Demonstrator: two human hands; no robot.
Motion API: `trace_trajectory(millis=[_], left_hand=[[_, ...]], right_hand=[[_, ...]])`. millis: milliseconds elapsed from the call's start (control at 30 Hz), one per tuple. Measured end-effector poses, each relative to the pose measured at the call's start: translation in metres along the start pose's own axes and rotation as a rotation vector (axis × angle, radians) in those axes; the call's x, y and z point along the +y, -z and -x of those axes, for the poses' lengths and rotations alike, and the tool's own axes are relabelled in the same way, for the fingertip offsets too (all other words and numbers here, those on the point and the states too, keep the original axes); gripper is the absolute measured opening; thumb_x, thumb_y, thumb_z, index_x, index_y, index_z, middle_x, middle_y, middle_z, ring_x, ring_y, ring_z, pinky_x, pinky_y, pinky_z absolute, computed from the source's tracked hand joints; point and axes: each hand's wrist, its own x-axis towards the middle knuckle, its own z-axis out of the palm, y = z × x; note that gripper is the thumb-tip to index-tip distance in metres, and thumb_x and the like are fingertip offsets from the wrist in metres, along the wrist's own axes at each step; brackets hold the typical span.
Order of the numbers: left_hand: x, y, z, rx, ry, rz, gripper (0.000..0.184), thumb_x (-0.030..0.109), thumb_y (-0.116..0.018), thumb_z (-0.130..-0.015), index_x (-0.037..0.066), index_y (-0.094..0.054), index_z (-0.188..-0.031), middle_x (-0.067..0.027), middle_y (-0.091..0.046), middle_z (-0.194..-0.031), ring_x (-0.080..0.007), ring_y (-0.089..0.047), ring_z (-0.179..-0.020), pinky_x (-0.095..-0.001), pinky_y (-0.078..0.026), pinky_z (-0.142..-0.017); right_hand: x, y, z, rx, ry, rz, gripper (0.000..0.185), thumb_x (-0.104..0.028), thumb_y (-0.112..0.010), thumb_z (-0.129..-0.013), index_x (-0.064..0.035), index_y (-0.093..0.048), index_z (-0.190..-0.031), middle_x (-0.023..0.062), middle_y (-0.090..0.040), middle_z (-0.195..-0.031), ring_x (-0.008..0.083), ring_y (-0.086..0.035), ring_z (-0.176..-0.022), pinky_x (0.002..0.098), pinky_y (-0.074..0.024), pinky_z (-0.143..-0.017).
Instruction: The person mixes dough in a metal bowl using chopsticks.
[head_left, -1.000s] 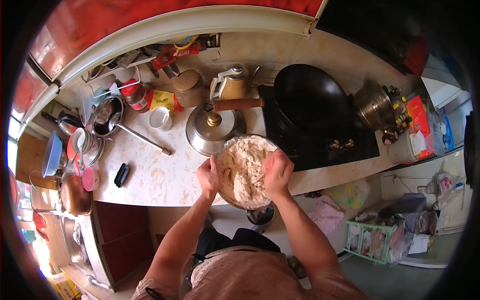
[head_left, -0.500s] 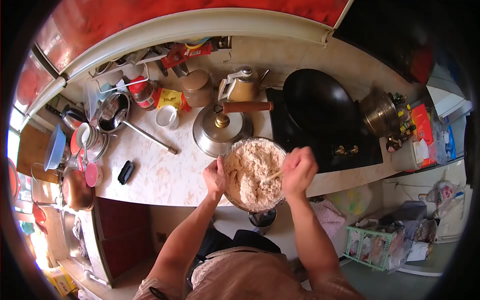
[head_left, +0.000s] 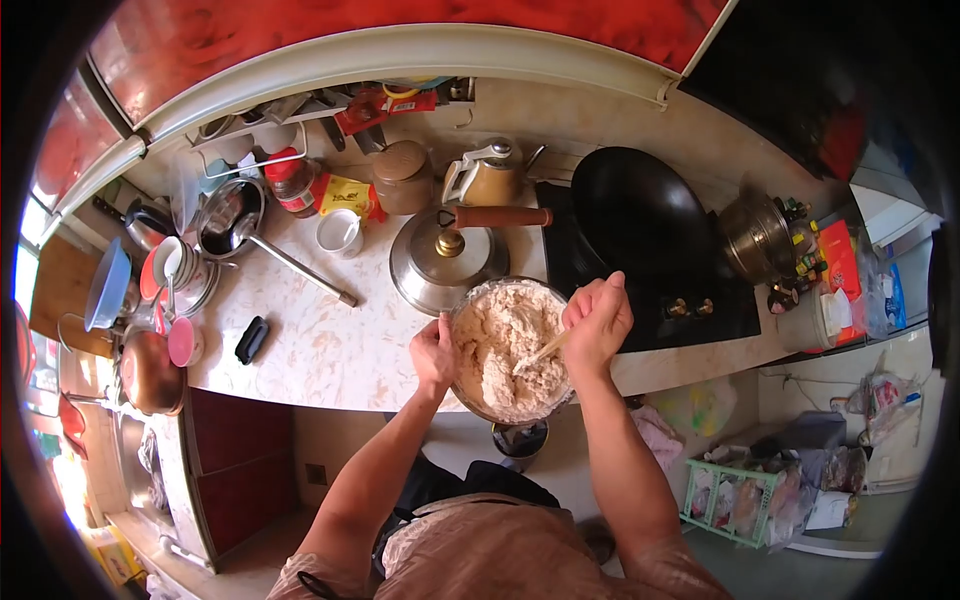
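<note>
A round metal bowl (head_left: pixel 479 408) full of lumpy, pale, floury dough (head_left: pixel 510 340) is at the counter's front edge. Gripping its left side is my left hand (head_left: pixel 433 355), with the thumb up by the rim. My right hand (head_left: pixel 598 322) is closed around pale wooden chopsticks (head_left: pixel 545 351) over the bowl's right side; their lower ends are sunk in the dough. Just behind the bowl lies a steel pot lid (head_left: pixel 450 265) with a brass-coloured knob, and a wooden handle (head_left: pixel 503 216) shows at its back.
A black wok (head_left: pixel 640 210) stands on the black stove (head_left: pixel 650 325) at right. Behind are a kettle (head_left: pixel 493 178) and a brown jar (head_left: pixel 403 178). Leftward lie a white cup (head_left: pixel 340 234), a long-handled ladle (head_left: pixel 300 270), a black case (head_left: pixel 253 340) and stacked bowls (head_left: pixel 180 265).
My right hand has tilted slightly and shifted a little, with the chopsticks moving in the dough. The left hand keeps its hold on the bowl. The whole view has shifted slightly.
</note>
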Motion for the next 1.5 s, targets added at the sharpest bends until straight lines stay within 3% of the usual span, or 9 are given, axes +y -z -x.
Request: trace_trajectory(millis=[200, 533, 733, 800, 1067, 1167, 1233, 1267, 1500], left_hand=[[-0.003, -0.001, 0.000, 0.012, -0.010, 0.008, 0.045, 0.032, -0.048, -0.094, -0.006, -0.059, -0.072, -0.0134, -0.050, -0.051, -0.0163, -0.043, -0.048, -0.0341, -0.041, -0.051], [0.001, -0.002, 0.000, -0.002, 0.007, 0.001, 0.043, 0.030, -0.048, -0.093, -0.006, -0.059, -0.073, -0.0137, -0.047, -0.050, -0.0179, -0.040, -0.047, -0.0360, -0.040, -0.051], [-0.004, -0.001, -0.001, 0.011, -0.034, -0.056, 0.043, 0.030, -0.048, -0.093, -0.006, -0.058, -0.072, -0.0138, -0.047, -0.050, -0.0176, -0.040, -0.048, -0.0362, -0.040, -0.051], [-0.005, -0.001, -0.001, 0.014, -0.026, -0.013, 0.043, 0.031, -0.048, -0.093, -0.006, -0.058, -0.072, -0.0137, -0.048, -0.050, -0.0174, -0.041, -0.048, -0.0361, -0.040, -0.052], [0.001, 0.000, 0.001, 0.016, 0.005, -0.030, 0.043, 0.030, -0.048, -0.093, -0.005, -0.059, -0.071, -0.0134, -0.049, -0.051, -0.0159, -0.043, -0.049, -0.0348, -0.041, -0.052], [-0.004, -0.003, 0.000, 0.002, 0.023, 0.035, 0.043, 0.031, -0.048, -0.093, -0.005, -0.059, -0.072, -0.0163, -0.051, -0.052, -0.0189, -0.044, -0.048, -0.0362, -0.041, -0.053], [-0.008, -0.004, -0.003, 0.002, 0.012, 0.009, 0.043, 0.032, -0.048, -0.093, -0.005, -0.059, -0.073, -0.0180, -0.052, -0.053, -0.0209, -0.044, -0.048, -0.0372, -0.042, -0.054], [-0.008, -0.004, -0.001, 0.000, 0.017, 0.009, 0.043, 0.032, -0.048, -0.093, -0.005, -0.059, -0.073, -0.0180, -0.052, -0.053, -0.0209, -0.044, -0.048, -0.0372, -0.042, -0.054], [0.001, -0.001, 0.000, 0.010, 0.026, 0.016, 0.044, 0.031, -0.048, -0.093, -0.006, -0.059, -0.072, -0.0136, -0.052, -0.053, -0.0169, -0.044, -0.051, -0.0358, -0.041, -0.053]], right_hand=[[-0.035, -0.009, -0.002, 0.031, 0.118, -0.100, 0.027, -0.019, -0.033, -0.089, -0.0124, -0.029, -0.063, -0.0031, -0.027, -0.056, 0.0057, -0.025, -0.047, 0.0218, -0.0191, -0.041], [-0.007, 0.000, 0.007, -0.052, -0.033, -0.138, 0.032, -0.022, -0.036, -0.091, -0.0137, -0.026, -0.062, -0.0038, -0.026, -0.055, 0.0059, -0.025, -0.048, 0.0220, -0.0182, -0.042], [-0.058, -0.009, 0.016, -0.112, 0.102, -0.274, 0.033, -0.023, -0.033, -0.091, -0.0117, -0.028, -0.060, -0.0017, -0.026, -0.051, 0.0077, -0.021, -0.044, 0.0232, -0.0196, -0.041], [0.007, 0.005, 0.022, -0.105, 0.215, 0.069, 0.034, -0.022, -0.034, -0.091, -0.0113, -0.028, -0.060, -0.0014, -0.027, -0.050, 0.0080, -0.023, -0.043, 0.0235, -0.0208, -0.040], [-0.041, -0.018, 0.028, -0.181, 0.193, -0.217, 0.036, -0.025, -0.036, -0.092, -0.0129, -0.026, -0.060, -0.0020, -0.023, -0.051, 0.0069, -0.019, -0.044, 0.0220, -0.0186, -0.040], [-0.045, -0.015, 0.026, -0.201, 0.281, -0.148, 0.036, -0.026, -0.036, -0.092, -0.0122, -0.026, -0.060, -0.0023, -0.023, -0.051, 0.0070, -0.019, -0.043, 0.0221, -0.0179, -0.040], [-0.002, -0.013, 0.032, -0.234, 0.312, 0.228, 0.035, -0.025, -0.035, -0.092, -0.0114, -0.026, -0.061, -0.0025, -0.023, -0.052, 0.0071, -0.019, -0.043, 0.0226, -0.0186, -0.039], [0.002, -0.013, 0.034, -0.202, 0.149, 0.045, 0.034, -0.024, -0.034, -0.091, -0.0109, -0.026, -0.061, -0.0023, -0.024, -0.053, 0.0072, -0.020, -0.044, 0.0233, -0.0197, -0.039], [-0.035, -0.028, 0.034, -0.267, 0.233, -0.077, 0.034, -0.023, -0.036, -0.092, -0.0126, -0.028, -0.060, -0.0022, -0.026, -0.053, 0.0066, -0.020, -0.044, 0.0230, -0.0191, -0.041]])
